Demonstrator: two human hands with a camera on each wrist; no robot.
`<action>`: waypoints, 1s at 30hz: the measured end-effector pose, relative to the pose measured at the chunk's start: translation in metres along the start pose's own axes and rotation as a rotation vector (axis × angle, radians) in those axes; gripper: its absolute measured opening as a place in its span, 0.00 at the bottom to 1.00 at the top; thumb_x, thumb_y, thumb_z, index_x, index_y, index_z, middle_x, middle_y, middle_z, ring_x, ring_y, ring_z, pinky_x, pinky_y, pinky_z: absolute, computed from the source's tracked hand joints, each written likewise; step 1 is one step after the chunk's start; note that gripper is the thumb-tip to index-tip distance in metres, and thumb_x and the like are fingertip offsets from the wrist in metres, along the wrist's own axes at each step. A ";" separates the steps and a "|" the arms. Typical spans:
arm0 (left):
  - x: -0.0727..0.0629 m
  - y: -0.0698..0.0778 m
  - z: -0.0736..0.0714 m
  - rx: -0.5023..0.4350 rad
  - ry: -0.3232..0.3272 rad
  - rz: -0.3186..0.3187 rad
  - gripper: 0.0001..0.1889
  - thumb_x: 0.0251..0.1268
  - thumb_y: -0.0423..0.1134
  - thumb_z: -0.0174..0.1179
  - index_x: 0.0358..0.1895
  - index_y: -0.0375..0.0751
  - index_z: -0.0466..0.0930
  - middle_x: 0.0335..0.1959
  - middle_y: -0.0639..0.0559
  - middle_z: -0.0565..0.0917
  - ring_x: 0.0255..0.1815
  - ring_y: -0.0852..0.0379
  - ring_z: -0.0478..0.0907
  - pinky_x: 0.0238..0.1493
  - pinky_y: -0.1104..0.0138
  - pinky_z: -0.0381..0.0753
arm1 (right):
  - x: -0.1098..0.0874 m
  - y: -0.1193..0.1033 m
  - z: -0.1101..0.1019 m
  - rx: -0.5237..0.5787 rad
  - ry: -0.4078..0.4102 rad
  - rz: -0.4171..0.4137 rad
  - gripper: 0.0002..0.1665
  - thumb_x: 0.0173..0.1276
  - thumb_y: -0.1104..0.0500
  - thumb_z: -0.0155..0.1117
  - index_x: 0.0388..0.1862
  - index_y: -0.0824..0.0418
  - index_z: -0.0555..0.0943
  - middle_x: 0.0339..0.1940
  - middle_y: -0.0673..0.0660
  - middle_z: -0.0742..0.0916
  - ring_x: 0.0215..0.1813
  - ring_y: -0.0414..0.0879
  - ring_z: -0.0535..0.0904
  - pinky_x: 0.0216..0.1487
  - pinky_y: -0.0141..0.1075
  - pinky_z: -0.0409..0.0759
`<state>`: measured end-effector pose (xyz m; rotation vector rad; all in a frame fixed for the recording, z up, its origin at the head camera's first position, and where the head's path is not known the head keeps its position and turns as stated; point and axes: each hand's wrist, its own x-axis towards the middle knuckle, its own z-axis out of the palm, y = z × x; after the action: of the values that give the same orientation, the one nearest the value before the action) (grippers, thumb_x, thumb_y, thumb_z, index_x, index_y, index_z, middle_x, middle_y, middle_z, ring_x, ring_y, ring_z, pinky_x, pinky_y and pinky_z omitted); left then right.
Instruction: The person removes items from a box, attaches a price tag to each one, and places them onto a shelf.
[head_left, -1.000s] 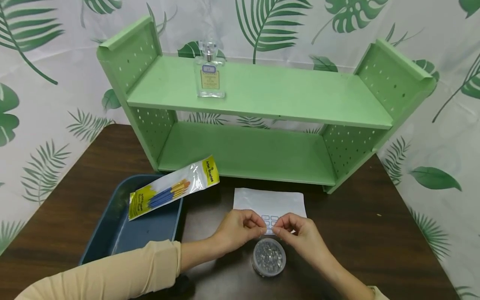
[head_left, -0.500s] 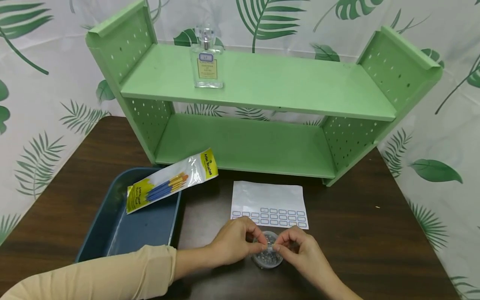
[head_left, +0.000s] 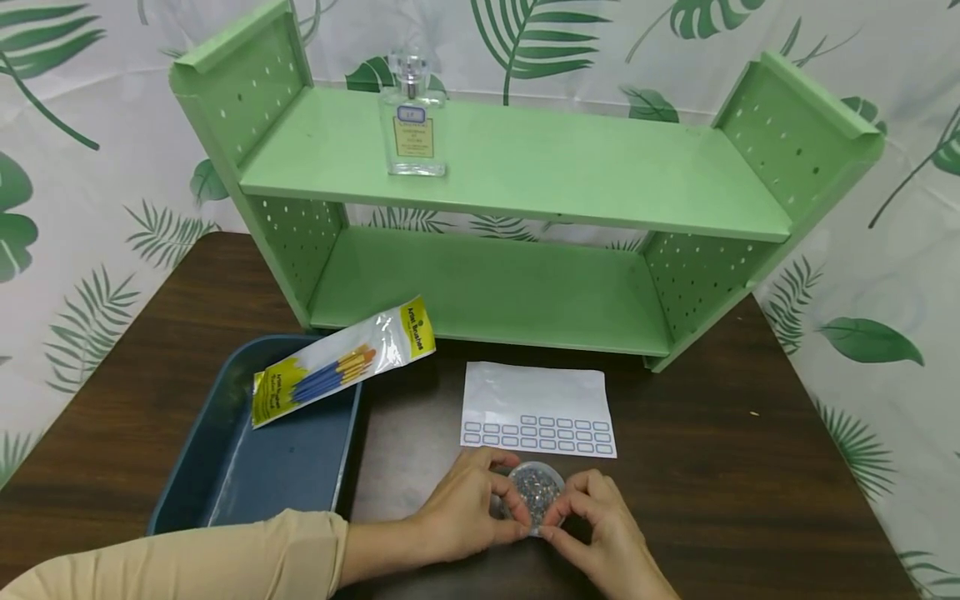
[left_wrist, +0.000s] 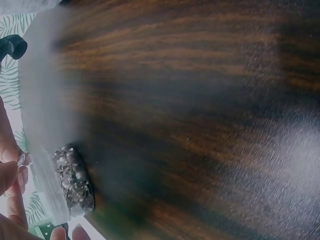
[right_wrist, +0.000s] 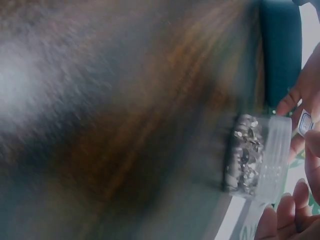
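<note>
White label point(right_wrist: 305, 122) pinched by left hand point(head_left: 474, 510) and right hand point(head_left: 600, 529), at the near edge of the clear jar point(right_wrist: 279, 157) — contact hard to tell. Probably best to level first, then press from the middle outward — lightly, to avoid creasing.

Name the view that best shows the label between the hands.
Right wrist: the label shows its blue border plainly. In the head view it is only a pale speck; in the left wrist view, at most an unclear sliver.
</note>
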<state>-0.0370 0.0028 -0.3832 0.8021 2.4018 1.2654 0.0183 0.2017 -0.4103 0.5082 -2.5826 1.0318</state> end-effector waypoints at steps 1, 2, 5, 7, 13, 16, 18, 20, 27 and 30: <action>-0.001 0.000 0.000 0.003 0.002 0.003 0.08 0.43 0.39 0.73 0.18 0.57 0.83 0.56 0.51 0.76 0.59 0.50 0.67 0.60 0.55 0.65 | -0.001 0.000 0.001 -0.006 0.001 -0.001 0.21 0.40 0.66 0.78 0.23 0.42 0.79 0.34 0.42 0.74 0.39 0.36 0.65 0.36 0.29 0.64; -0.002 -0.001 0.001 0.003 0.003 0.005 0.08 0.42 0.39 0.73 0.18 0.57 0.83 0.56 0.51 0.76 0.59 0.50 0.67 0.60 0.55 0.66 | -0.001 0.000 0.001 -0.012 0.001 -0.004 0.21 0.40 0.66 0.78 0.24 0.42 0.79 0.34 0.42 0.74 0.39 0.36 0.65 0.37 0.29 0.64; -0.003 -0.003 0.002 0.000 0.004 0.004 0.08 0.42 0.39 0.73 0.18 0.57 0.83 0.57 0.51 0.75 0.59 0.49 0.67 0.60 0.55 0.66 | -0.003 -0.001 0.003 -0.040 0.007 -0.015 0.22 0.39 0.65 0.79 0.23 0.41 0.78 0.35 0.42 0.74 0.40 0.36 0.64 0.37 0.30 0.63; -0.004 -0.004 0.004 -0.004 0.006 0.002 0.08 0.42 0.39 0.73 0.18 0.57 0.83 0.57 0.52 0.75 0.59 0.49 0.68 0.60 0.55 0.66 | -0.003 -0.002 0.003 -0.069 0.009 -0.023 0.22 0.38 0.64 0.79 0.23 0.40 0.77 0.36 0.43 0.74 0.41 0.36 0.64 0.38 0.30 0.63; -0.006 -0.006 0.007 -0.004 0.010 0.000 0.08 0.42 0.40 0.73 0.19 0.58 0.83 0.58 0.52 0.75 0.59 0.48 0.69 0.59 0.55 0.67 | -0.006 -0.005 0.003 -0.197 0.017 -0.032 0.23 0.34 0.60 0.81 0.21 0.39 0.75 0.43 0.50 0.78 0.47 0.41 0.67 0.48 0.29 0.64; -0.006 -0.007 0.009 0.001 0.012 -0.001 0.08 0.42 0.40 0.74 0.18 0.58 0.83 0.58 0.52 0.75 0.58 0.49 0.70 0.57 0.56 0.68 | -0.008 -0.004 0.004 -0.213 0.024 -0.058 0.23 0.33 0.60 0.81 0.21 0.40 0.75 0.45 0.53 0.79 0.50 0.45 0.69 0.54 0.26 0.62; -0.006 -0.008 0.010 0.011 0.013 0.007 0.08 0.42 0.40 0.74 0.18 0.58 0.83 0.58 0.52 0.75 0.57 0.49 0.70 0.57 0.57 0.68 | -0.009 -0.004 0.004 -0.228 0.024 -0.068 0.23 0.32 0.60 0.81 0.20 0.41 0.75 0.46 0.54 0.79 0.51 0.47 0.71 0.54 0.26 0.65; -0.006 -0.008 0.011 0.017 0.015 0.013 0.08 0.41 0.40 0.74 0.18 0.58 0.83 0.58 0.53 0.75 0.57 0.50 0.70 0.57 0.58 0.69 | -0.009 -0.005 0.005 -0.239 0.017 -0.059 0.23 0.32 0.60 0.81 0.20 0.42 0.75 0.46 0.55 0.80 0.51 0.48 0.73 0.51 0.30 0.72; -0.003 -0.010 0.012 0.042 0.031 0.020 0.08 0.41 0.39 0.73 0.17 0.57 0.83 0.58 0.52 0.75 0.58 0.50 0.71 0.57 0.59 0.70 | -0.008 -0.006 0.008 -0.160 -0.019 -0.044 0.25 0.35 0.67 0.80 0.22 0.47 0.74 0.49 0.57 0.78 0.46 0.48 0.78 0.38 0.28 0.79; -0.001 -0.011 0.012 0.050 0.045 0.023 0.09 0.42 0.38 0.73 0.17 0.56 0.83 0.57 0.51 0.74 0.58 0.52 0.71 0.57 0.61 0.71 | -0.006 -0.004 0.008 -0.140 -0.014 -0.074 0.25 0.35 0.69 0.79 0.23 0.48 0.74 0.49 0.57 0.77 0.47 0.48 0.77 0.44 0.19 0.73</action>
<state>-0.0339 0.0057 -0.3990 0.8256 2.4750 1.2494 0.0245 0.1945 -0.4160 0.5714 -2.6036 0.8188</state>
